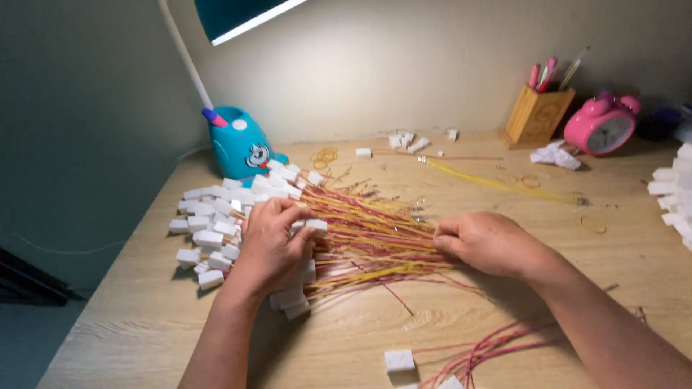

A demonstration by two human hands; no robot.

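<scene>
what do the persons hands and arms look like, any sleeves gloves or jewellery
Both are bare. The left hand and right hand wear no gloves, and no rings or watch show. Both forearms are uncovered to the frame's edge, with no sleeve in view. Nails look short and unpainted.

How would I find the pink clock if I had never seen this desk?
Start at the wooden desk and look to its far right corner, by the wall. Beside the wooden pen holder stands the alarm clock. It is the only round, bright pink thing there, with a white face and two bells on top.
</scene>
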